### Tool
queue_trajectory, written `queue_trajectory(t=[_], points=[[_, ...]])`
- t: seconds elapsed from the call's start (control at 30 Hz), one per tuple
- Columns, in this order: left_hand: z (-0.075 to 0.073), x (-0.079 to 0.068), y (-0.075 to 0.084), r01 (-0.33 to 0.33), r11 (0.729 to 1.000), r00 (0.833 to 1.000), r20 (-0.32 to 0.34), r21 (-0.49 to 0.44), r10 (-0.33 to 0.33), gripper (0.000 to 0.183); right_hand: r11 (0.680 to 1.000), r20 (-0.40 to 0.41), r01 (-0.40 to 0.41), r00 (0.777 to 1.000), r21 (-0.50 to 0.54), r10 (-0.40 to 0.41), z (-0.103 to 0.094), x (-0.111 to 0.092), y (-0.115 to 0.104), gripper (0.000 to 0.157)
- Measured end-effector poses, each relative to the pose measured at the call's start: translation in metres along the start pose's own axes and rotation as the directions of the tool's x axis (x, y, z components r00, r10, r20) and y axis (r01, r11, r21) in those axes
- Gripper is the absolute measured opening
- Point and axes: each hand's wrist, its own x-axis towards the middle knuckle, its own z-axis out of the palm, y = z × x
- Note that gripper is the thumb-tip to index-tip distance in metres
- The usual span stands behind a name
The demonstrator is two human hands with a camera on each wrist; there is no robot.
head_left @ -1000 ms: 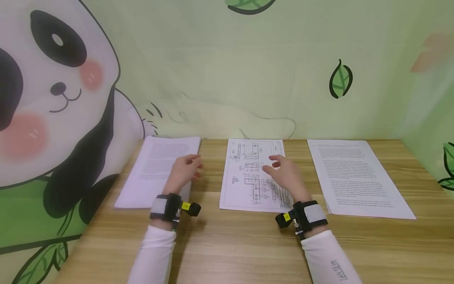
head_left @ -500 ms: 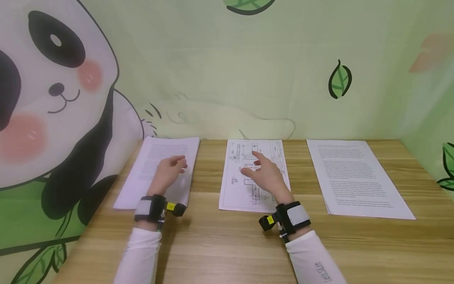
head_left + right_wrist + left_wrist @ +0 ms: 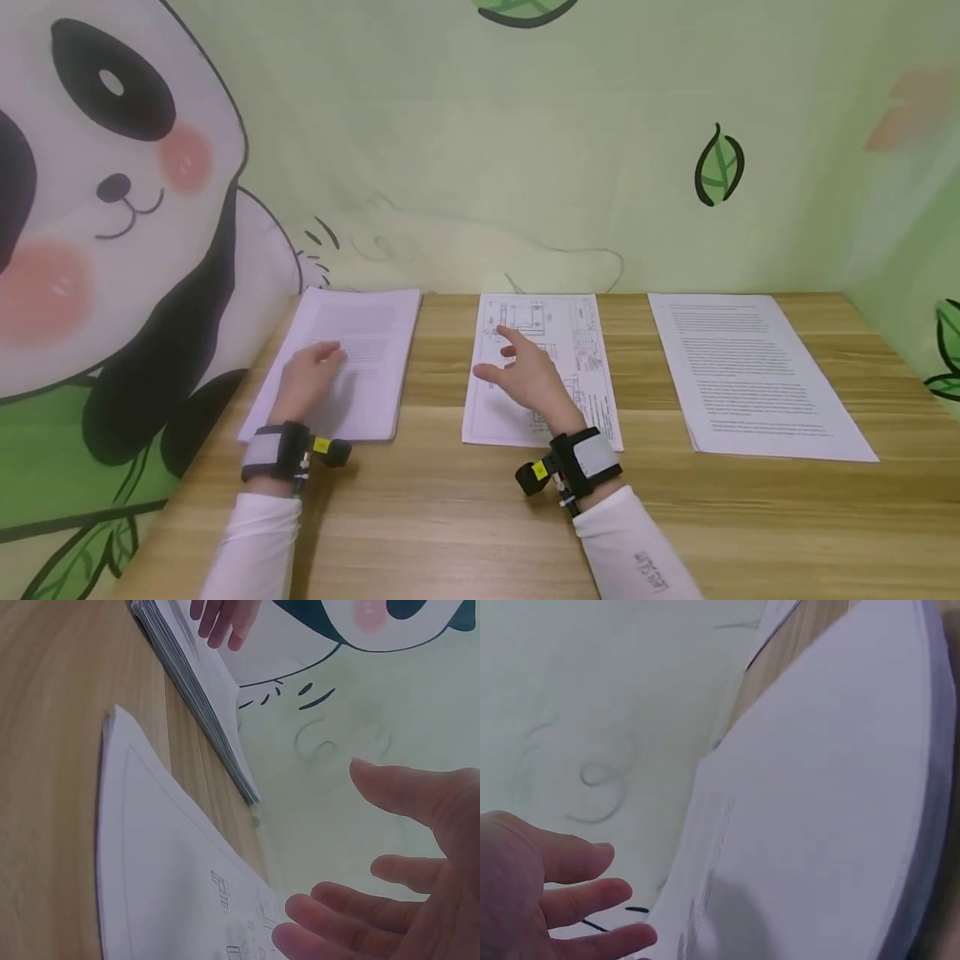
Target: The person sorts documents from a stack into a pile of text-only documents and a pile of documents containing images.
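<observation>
Above the thick stack of printed text pages (image 3: 367, 408) at the left, my left hand (image 3: 306, 379) hovers with relaxed fingers and holds nothing. In the left wrist view its thumb and fingers (image 3: 592, 904) are spread apart beside the stack (image 3: 825, 780). My right hand (image 3: 528, 379) hangs over the technical drawing sheets (image 3: 487, 421) in the middle, its thumb and index finger apart. The right wrist view shows the right hand's fingers (image 3: 352, 922) extended and nothing held, with the drawing sheets (image 3: 165, 862) below.
A third pile of text pages (image 3: 742, 375) lies at the right on the wooden table (image 3: 420, 517). Behind the table stands a pale green backdrop (image 3: 450, 150) with a printed panda (image 3: 202, 250) at the left. Both wrists wear black camera straps (image 3: 588, 467).
Both hands have moved left: the left one from the stack's right edge to over its middle, the right one across the drawing toward its left side. The papers have stayed put.
</observation>
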Motion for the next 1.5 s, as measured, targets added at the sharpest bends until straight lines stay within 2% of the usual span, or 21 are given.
queue_trajectory(t=[0.2, 0.4, 0.57, 0.83, 1.0, 1.17, 1.3, 1.33, 1.4, 1.5], points=[[-0.008, 0.001, -0.013, 0.027, 0.997, 0.999, -0.032, 0.075, -0.025, 0.056, 0.999, 0.020, 0.007, 1.000, 0.038, -0.008, 0.012, -0.002, -0.008, 0.076], [-0.018, -0.003, -0.023, 0.116, 0.992, 0.993, -0.011, 0.049, -0.115, 0.061, 0.997, 0.048, 0.041, 0.998, 0.067, -0.044, 0.030, 0.000, -0.012, 0.075], [-0.018, -0.001, -0.029, 0.177, 0.984, 0.984, -0.025, 0.034, -0.177, 0.062, 0.993, 0.081, 0.047, 0.995, 0.105, -0.055, 0.045, 0.002, -0.010, 0.072], [-0.015, 0.000, -0.032, 0.167, 0.985, 0.985, -0.044, 0.048, -0.165, 0.060, 0.978, 0.135, 0.020, 0.990, 0.208, -0.049, 0.062, 0.002, -0.010, 0.073], [-0.011, -0.001, -0.030, 0.155, 0.985, 0.987, -0.050, 0.071, -0.152, 0.057, 0.972, 0.153, 0.046, 0.985, 0.229, -0.082, 0.070, 0.000, -0.010, 0.076], [-0.007, -0.001, -0.027, 0.148, 0.987, 0.989, -0.020, 0.056, -0.147, 0.058, 0.949, 0.179, 0.039, 0.979, 0.312, -0.099, 0.080, 0.000, -0.012, 0.077], [-0.006, -0.002, -0.023, 0.112, 0.992, 0.994, 0.002, 0.064, -0.112, 0.057, 0.919, 0.175, -0.020, 0.983, 0.393, -0.053, 0.089, 0.003, -0.011, 0.078], [-0.006, -0.002, -0.021, 0.109, 0.992, 0.994, 0.008, 0.063, -0.110, 0.057, 0.899, 0.185, -0.051, 0.982, 0.436, -0.034, 0.090, 0.004, -0.011, 0.079], [-0.005, -0.002, -0.018, 0.104, 0.992, 0.994, 0.014, 0.067, -0.105, 0.058, 0.843, 0.217, -0.110, 0.976, 0.527, -0.008, 0.092, 0.006, -0.011, 0.078], [-0.003, -0.001, -0.014, 0.102, 0.992, 0.994, 0.034, 0.079, -0.105, 0.059, 0.738, 0.279, -0.197, 0.960, 0.645, 0.013, 0.092, 0.009, -0.012, 0.076]])
